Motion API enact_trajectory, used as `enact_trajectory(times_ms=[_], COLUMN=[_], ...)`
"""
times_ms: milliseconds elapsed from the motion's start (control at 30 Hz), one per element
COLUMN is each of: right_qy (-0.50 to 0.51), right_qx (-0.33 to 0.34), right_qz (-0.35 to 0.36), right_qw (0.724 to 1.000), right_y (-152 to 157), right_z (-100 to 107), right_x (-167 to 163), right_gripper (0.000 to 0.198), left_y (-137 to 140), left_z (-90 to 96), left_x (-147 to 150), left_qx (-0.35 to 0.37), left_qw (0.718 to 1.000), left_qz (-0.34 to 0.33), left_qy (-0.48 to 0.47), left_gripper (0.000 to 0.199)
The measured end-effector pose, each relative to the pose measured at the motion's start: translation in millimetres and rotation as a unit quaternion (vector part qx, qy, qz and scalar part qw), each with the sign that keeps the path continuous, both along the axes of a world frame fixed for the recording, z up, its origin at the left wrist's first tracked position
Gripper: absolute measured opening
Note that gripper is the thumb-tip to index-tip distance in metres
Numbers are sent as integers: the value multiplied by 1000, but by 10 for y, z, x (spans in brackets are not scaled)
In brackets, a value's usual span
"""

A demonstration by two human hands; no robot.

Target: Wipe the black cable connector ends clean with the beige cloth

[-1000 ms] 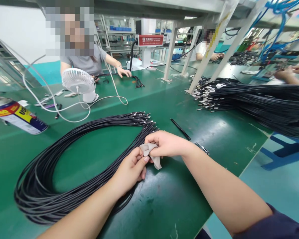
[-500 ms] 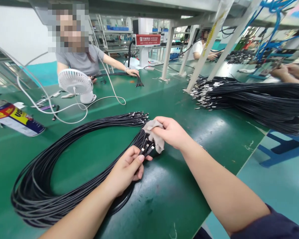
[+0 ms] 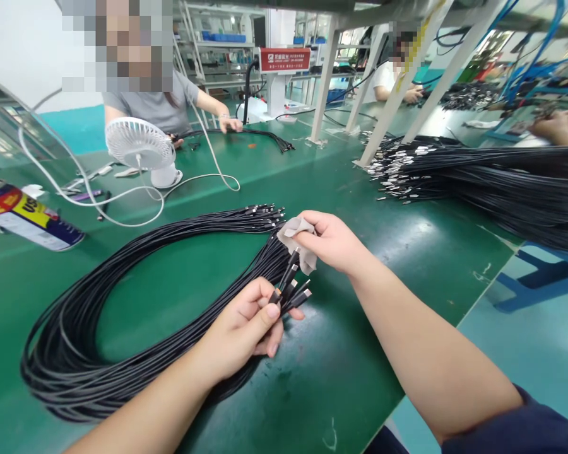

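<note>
A looped bundle of black USB cables [image 3: 66,353] lies on the green table [image 3: 170,296]. My left hand [image 3: 253,318] is closed around several cable ends near the middle of the view, and their plugs [image 3: 293,287] fan out past the fingers with bare metal tips. Just above, my right hand [image 3: 331,243] pinches a crumpled pale cloth [image 3: 296,232]. One plug's tip reaches the cloth's lower edge; whether the cloth wraps any plug is hidden. Beyond the cloth, the bundle's other plug ends [image 3: 265,214] rest on the table.
A white fan [image 3: 139,148] with a looping white cord stands at the back left, beside a spray can [image 3: 33,217]. A second heap of black cables [image 3: 492,176] lies at the right, near white table legs [image 3: 388,120]. A co-worker [image 3: 184,104] handles cables across the table.
My right hand with the cloth has shifted slightly up and right, and more plugs show spread out from my left hand. The co-worker's hand has drawn back left along the cables.
</note>
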State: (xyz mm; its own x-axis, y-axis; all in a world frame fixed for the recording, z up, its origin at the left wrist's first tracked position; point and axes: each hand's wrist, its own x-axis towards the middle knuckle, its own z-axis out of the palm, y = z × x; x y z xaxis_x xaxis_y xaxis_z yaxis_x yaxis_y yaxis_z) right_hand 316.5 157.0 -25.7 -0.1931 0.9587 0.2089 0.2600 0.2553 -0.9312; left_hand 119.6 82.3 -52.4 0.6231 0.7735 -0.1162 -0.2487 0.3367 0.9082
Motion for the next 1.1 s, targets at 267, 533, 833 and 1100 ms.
enact_trajectory(times_ms=[267,533,833,1100], right_qy=[13,30,40,47], right_qx=[-14,-51,-74,-55], right_qz=[14,-21,-43,-59], right_qw=[1000,998,996,996], right_y=[25,113,174,221], right_z=[-11,-79,-167,-178], right_x=[13,21,65,85], right_gripper=[10,10,13,13], left_y=[-39,-121,-220,-335], left_z=[28,11,-342,-90], left_x=[21,-2,47,-20], left_qx=[55,103,365,514], left_qw=[994,973,824,684], left_qz=[-63,-166,-288,-281], left_qy=[-74,125,324,435], left_gripper=[24,64,89,61])
